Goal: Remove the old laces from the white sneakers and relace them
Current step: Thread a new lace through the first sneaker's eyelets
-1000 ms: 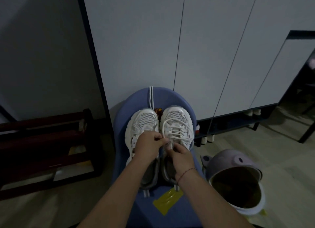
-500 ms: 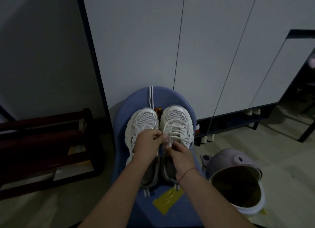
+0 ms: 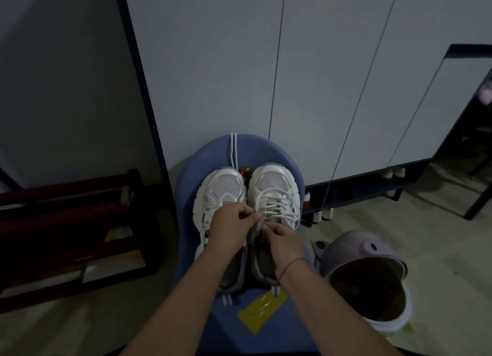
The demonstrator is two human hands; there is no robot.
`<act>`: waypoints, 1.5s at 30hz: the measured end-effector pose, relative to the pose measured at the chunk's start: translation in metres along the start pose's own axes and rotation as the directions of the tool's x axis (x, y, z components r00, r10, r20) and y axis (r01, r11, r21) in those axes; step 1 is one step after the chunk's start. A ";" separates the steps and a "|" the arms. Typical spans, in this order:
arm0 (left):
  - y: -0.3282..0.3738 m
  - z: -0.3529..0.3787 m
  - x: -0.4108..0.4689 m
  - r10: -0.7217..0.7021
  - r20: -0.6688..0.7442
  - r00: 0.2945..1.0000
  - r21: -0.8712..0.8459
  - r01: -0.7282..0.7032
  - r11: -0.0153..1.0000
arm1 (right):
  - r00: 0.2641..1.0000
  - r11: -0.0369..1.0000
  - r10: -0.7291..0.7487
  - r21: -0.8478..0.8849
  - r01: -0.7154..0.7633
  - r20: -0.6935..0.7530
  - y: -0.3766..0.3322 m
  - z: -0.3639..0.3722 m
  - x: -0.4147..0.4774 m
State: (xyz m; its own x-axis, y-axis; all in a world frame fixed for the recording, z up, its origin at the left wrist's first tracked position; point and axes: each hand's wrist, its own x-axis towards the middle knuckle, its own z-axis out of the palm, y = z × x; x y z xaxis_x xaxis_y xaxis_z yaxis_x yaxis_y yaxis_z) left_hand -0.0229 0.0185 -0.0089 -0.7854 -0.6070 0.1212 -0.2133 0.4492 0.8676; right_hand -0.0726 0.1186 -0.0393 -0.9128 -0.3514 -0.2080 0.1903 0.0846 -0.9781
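Observation:
Two white sneakers stand side by side, toes away from me, on a blue chair seat (image 3: 186,196). The left sneaker (image 3: 223,189) shows no lace across its front. The right sneaker (image 3: 277,185) carries a white lace (image 3: 277,205) crossed over its tongue. My left hand (image 3: 230,226) lies over the left sneaker and pinches a strand of that lace near the tongue. My right hand (image 3: 282,242) sits just below it over the right sneaker's opening, fingers curled on the lace. A loose white lace (image 3: 233,149) lies on the seat beyond the toes.
White cabinet doors (image 3: 319,76) rise right behind the chair. A dark wooden rack (image 3: 66,222) stands to the left. A lilac bin (image 3: 364,273) with its lid tipped open sits on the floor at right. A yellow wrapper (image 3: 262,309) lies on the seat's near edge.
Both hands have stayed at the right sneaker's upper eyelets, shifting only slightly as the fingers work the lace. The sneakers have not moved.

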 end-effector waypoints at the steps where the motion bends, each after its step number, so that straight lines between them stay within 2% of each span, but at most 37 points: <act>1: 0.000 0.000 -0.001 0.001 0.026 1.000 0.001 -0.001 1.000 | 1.000 1.000 -0.007 -0.022 0.007 -0.012 0.000 0.000 0.000; 5: 0.001 -0.002 -0.005 -0.013 0.082 0.997 0.036 0.010 0.999 | 0.999 0.991 -0.035 -0.132 0.034 -0.010 0.001 -0.003 0.001; 7: 0.000 -0.005 -0.004 -0.025 0.053 0.998 0.040 0.023 0.999 | 0.988 0.925 -0.142 -0.347 0.154 0.060 -0.003 -0.009 -0.002; 8: -0.001 -0.006 -0.003 -0.033 0.036 0.999 0.028 0.032 0.999 | 0.971 0.823 -0.186 -0.516 0.237 0.150 -0.006 -0.014 -0.004; 9: -0.003 -0.007 -0.002 -0.045 0.026 0.999 0.003 0.045 0.999 | 0.946 0.660 -0.166 -0.681 0.316 0.278 -0.010 -0.020 -0.007; 11: -0.004 -0.007 -0.001 -0.072 0.027 0.997 -0.057 0.074 0.996 | 0.877 0.343 0.102 -0.844 0.412 0.469 -0.024 -0.034 -0.018; 12: -0.004 -0.007 -0.002 -0.080 0.032 0.996 -0.071 0.082 0.994 | 0.823 0.278 0.263 -0.857 0.435 0.503 -0.030 -0.042 -0.024; 13: -0.004 -0.006 -0.003 -0.081 0.030 0.996 -0.080 0.083 0.993 | 0.766 0.286 0.393 -0.859 0.425 0.509 -0.034 -0.048 -0.029; 14: -0.003 -0.006 -0.003 -0.081 0.024 0.996 -0.084 0.083 0.993 | 0.731 0.327 0.444 -0.854 0.405 0.517 -0.039 -0.052 -0.036; 15: -0.003 -0.006 -0.003 -0.078 0.015 0.997 -0.080 0.079 0.994 | 0.747 0.356 0.409 -0.845 0.398 0.524 -0.041 -0.054 -0.038; 16: -0.003 -0.006 -0.003 -0.074 0.006 0.997 -0.069 0.075 0.995 | 0.795 0.375 0.304 -0.833 0.407 0.525 -0.044 -0.053 -0.038; 18: -0.003 -0.005 -0.002 -0.065 -0.004 0.998 -0.049 0.065 0.997 | 0.886 0.449 -0.004 -0.791 0.416 0.463 -0.044 -0.045 -0.034; 19: -0.002 -0.005 -0.002 -0.060 -0.007 0.998 -0.042 0.060 0.997 | 0.904 0.523 -0.117 -0.748 0.408 0.411 -0.043 -0.038 -0.030; 21: -0.003 -0.005 -0.002 -0.050 -0.008 0.999 -0.034 0.050 0.998 | 0.925 0.681 -0.158 -0.639 0.356 0.347 -0.040 -0.026 -0.024; 24: -0.005 -0.006 -0.001 -0.044 -0.002 0.999 -0.057 0.043 0.997 | 0.951 0.747 -0.110 -0.607 0.271 0.290 -0.028 -0.012 -0.016; 26: -0.006 -0.006 -0.002 -0.049 0.008 0.999 -0.079 0.050 0.996 | 0.956 0.716 -0.126 -0.643 0.272 0.264 -0.026 -0.008 -0.014; 28: -0.007 -0.006 -0.001 -0.053 0.014 0.999 -0.091 0.054 0.994 | 0.926 0.623 -0.099 -0.704 0.342 0.363 -0.029 -0.009 -0.018; 30: -0.007 -0.005 -0.001 -0.061 0.016 0.998 -0.114 0.063 0.992 | 0.850 0.514 0.089 -0.755 0.407 0.519 -0.035 -0.017 -0.025; 31: -0.007 -0.005 -0.001 -0.064 0.015 0.998 -0.122 0.065 0.990 | 0.802 0.522 0.218 -0.760 0.386 0.557 -0.037 -0.023 -0.029; 33: -0.008 -0.004 0.000 -0.067 0.016 0.998 -0.125 0.069 0.990 | 0.693 0.502 0.439 -0.796 0.339 0.572 -0.041 -0.035 -0.036; 35: -0.008 -0.004 0.000 -0.067 0.014 0.998 -0.114 0.068 0.991 | 0.653 0.425 0.506 -0.822 0.380 0.563 -0.042 -0.042 -0.038; 37: -0.009 -0.003 0.001 -0.065 0.001 0.998 -0.108 0.065 0.992 | 0.715 0.439 0.416 -0.812 0.384 0.562 -0.042 -0.040 -0.038; 38: -0.009 -0.003 0.001 -0.064 -0.006 0.998 -0.103 0.063 0.993 | 0.781 0.492 0.311 -0.795 0.355 0.541 -0.040 -0.036 -0.036; 40: -0.010 -0.003 0.002 -0.053 -0.014 0.998 -0.083 0.052 0.995 | 0.889 0.661 0.084 -0.693 0.289 0.451 -0.033 -0.024 -0.030; 42: -0.011 -0.004 0.003 -0.040 -0.011 0.999 -0.072 0.039 0.997 | 0.933 0.775 -0.043 -0.577 0.258 0.359 -0.024 -0.009 -0.024; 45: -0.012 -0.005 0.003 -0.031 0.014 0.999 -0.078 0.032 0.996 | 0.965 0.759 -0.118 -0.605 0.240 0.235 -0.021 -0.003 -0.019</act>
State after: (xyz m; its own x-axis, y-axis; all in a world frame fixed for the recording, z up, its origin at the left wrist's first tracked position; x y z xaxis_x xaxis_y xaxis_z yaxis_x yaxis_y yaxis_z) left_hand -0.0197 0.0080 -0.0168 -0.7864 -0.6115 0.0873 -0.1926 0.3770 0.9059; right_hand -0.0606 0.1262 -0.0153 -0.8183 -0.5680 -0.0877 -0.2931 0.5438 -0.7864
